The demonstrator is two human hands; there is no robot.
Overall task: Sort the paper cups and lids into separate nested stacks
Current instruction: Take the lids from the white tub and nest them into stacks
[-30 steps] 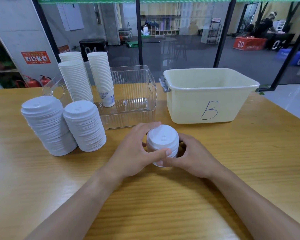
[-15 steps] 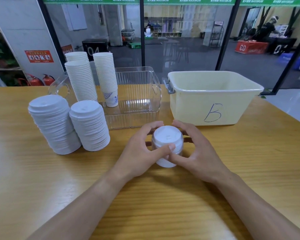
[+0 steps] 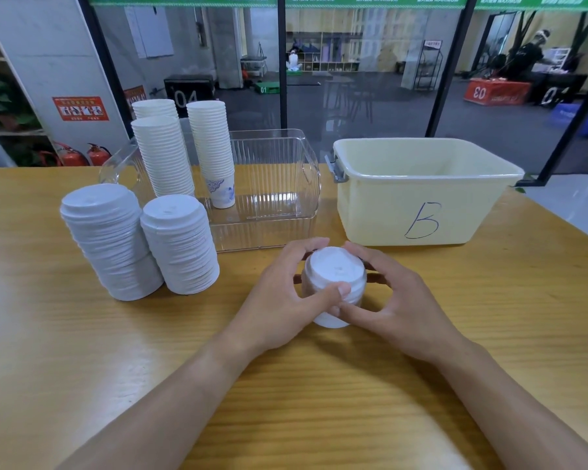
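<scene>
here, at frame centre, a lidded cup (image 3: 333, 286) is gripped between the left hand (image 3: 286, 300) and right hand (image 3: 398, 300), fingers curled round it.

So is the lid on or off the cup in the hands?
On: the white lid caps the cup, upright on the table, held by both hands.
</scene>
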